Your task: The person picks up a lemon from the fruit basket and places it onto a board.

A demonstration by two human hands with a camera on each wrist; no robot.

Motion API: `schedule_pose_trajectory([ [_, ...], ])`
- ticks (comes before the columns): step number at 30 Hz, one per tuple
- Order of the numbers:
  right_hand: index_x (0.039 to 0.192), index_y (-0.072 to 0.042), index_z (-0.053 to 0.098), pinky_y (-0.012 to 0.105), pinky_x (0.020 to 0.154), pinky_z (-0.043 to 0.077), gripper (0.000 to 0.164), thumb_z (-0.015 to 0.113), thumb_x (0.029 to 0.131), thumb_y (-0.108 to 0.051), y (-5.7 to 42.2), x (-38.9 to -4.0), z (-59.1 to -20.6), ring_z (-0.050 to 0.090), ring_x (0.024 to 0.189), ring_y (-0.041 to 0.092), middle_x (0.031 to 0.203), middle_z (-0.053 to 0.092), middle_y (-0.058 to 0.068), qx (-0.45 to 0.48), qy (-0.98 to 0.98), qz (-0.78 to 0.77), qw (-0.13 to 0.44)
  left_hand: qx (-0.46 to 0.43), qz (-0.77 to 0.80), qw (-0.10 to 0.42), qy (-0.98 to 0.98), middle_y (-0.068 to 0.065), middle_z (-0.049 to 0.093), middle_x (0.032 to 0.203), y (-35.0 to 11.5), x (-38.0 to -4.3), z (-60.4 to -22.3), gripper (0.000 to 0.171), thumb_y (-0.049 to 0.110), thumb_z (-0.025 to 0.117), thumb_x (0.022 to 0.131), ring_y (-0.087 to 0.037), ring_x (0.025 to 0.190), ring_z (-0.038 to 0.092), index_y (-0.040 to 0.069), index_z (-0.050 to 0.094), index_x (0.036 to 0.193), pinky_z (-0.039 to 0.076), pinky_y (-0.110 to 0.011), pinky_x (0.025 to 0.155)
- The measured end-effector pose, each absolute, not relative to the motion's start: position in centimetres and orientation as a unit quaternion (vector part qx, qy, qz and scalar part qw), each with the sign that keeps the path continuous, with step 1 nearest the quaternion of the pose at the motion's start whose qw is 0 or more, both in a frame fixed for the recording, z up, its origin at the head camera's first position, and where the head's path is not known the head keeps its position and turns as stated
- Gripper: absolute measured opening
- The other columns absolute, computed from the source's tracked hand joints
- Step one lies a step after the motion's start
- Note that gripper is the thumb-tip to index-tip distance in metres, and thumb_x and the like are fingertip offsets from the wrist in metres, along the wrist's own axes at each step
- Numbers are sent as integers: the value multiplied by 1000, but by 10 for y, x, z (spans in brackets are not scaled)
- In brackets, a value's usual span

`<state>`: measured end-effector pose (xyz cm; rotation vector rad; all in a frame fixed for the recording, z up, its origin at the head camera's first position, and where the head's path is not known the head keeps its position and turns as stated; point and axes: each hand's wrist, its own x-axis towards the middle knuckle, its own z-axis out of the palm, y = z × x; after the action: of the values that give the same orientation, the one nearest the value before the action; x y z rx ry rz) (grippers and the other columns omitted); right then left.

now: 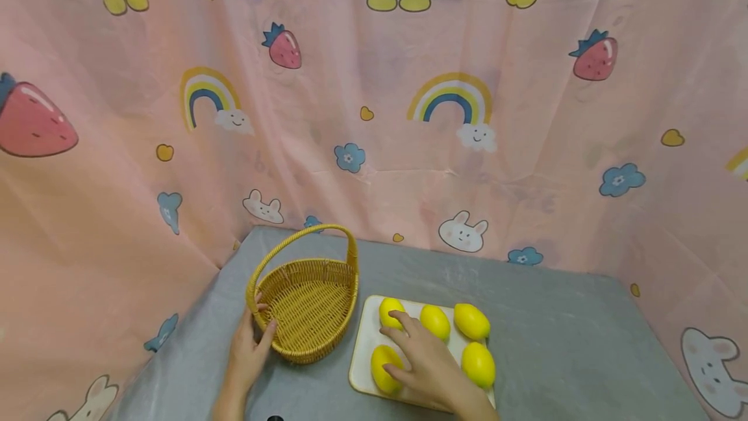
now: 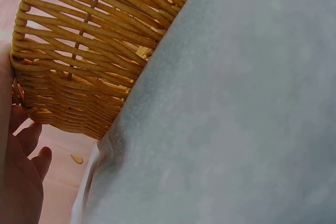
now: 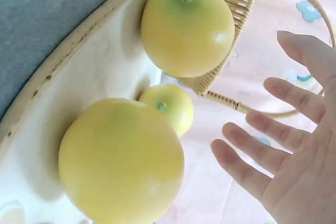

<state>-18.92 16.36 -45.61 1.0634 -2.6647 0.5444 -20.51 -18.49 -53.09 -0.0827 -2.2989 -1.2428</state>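
A wicker basket point(image 1: 310, 310) with a tall arched handle stands on the grey tabletop. My left hand point(image 1: 248, 351) holds its near left rim beside the handle's foot. The left wrist view shows the woven side point(image 2: 89, 51), with some fingers partly hidden by it. Right of the basket lies a white tray point(image 1: 361, 356) with a tan rim, bearing several yellow lemons point(image 1: 471, 321). Over the tray hovers my right hand point(image 1: 429, 359), fingers spread, between the left lemons. In the right wrist view this hand point(image 3: 294, 145) holds nothing and stands apart from the lemons point(image 3: 187, 29).
A pink printed cloth point(image 1: 362, 200) hangs behind and along both sides of the grey table point(image 1: 561, 343). A small black object point(image 1: 275, 418) shows at the bottom edge of the head view.
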Motion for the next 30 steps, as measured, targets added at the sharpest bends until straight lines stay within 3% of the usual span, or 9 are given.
schedule_pose_trajectory([
  [5, 125, -11, 65, 44, 87, 54, 49, 82, 82, -27, 166, -189, -458, 63, 108, 29, 135, 54, 16, 371, -895, 196, 152, -39, -462, 275, -842, -23, 58, 126, -187, -206, -530, 58, 2, 65, 95, -41, 128, 49, -2, 40, 146, 23, -4, 99],
  [11, 123, -11, 65, 44, 84, 55, 49, 83, 81, -27, 168, -189, -460, 64, 105, 29, 133, 56, 16, 384, -886, 197, 172, -41, -464, 281, -839, -26, 56, 129, -186, -205, -530, 54, 1, 66, 93, -45, 129, 47, -4, 42, 142, 18, 0, 98],
  [17, 120, -11, 66, 43, 81, 56, 49, 85, 77, -25, 172, -193, -458, 64, 105, 30, 132, 56, 17, 372, -885, 204, 190, -44, -462, 286, -838, -28, 50, 139, -182, -207, -528, 55, 1, 68, 92, -44, 134, 42, -6, 44, 140, 19, -9, 107],
  [19, 118, -11, 66, 44, 81, 56, 47, 85, 78, -24, 177, -194, -456, 64, 107, 32, 132, 57, 17, 360, -890, 209, 188, -37, -463, 280, -840, -29, 45, 144, -179, -205, -525, 61, 3, 69, 92, -45, 137, 38, -8, 39, 144, 22, -24, 115],
  [22, 119, -11, 66, 44, 80, 56, 44, 83, 80, -24, 184, -193, -452, 64, 108, 32, 133, 57, 16, 333, -901, 209, 181, -23, -467, 287, -836, -28, 38, 150, -176, -200, -517, 70, 5, 71, 90, -46, 140, 32, -6, 33, 148, 25, -48, 116],
  [24, 120, -11, 66, 45, 82, 56, 44, 83, 81, -24, 189, -192, -450, 63, 110, 33, 134, 57, 16, 314, -908, 213, 179, -35, -467, 317, -825, -26, 37, 151, -175, -197, -508, 74, 4, 71, 88, -44, 141, 32, -3, 31, 151, 26, -47, 116],
  [27, 117, -12, 67, 46, 84, 55, 41, 83, 81, -22, 196, -193, -447, 62, 110, 33, 132, 59, 15, 287, -915, 215, 186, -76, -449, 402, -795, -24, 42, 148, -173, -195, -493, 75, -1, 71, 83, -34, 138, 37, -2, 36, 150, 26, -28, 115],
  [30, 109, -14, 68, 45, 84, 55, 34, 84, 80, -21, 201, -195, -444, 63, 107, 31, 128, 61, 13, 270, -917, 217, 197, -102, -413, 514, -745, -29, 50, 139, -164, -191, -470, 60, -5, 66, 78, -33, 129, 44, -10, 50, 135, 27, -22, 110],
])
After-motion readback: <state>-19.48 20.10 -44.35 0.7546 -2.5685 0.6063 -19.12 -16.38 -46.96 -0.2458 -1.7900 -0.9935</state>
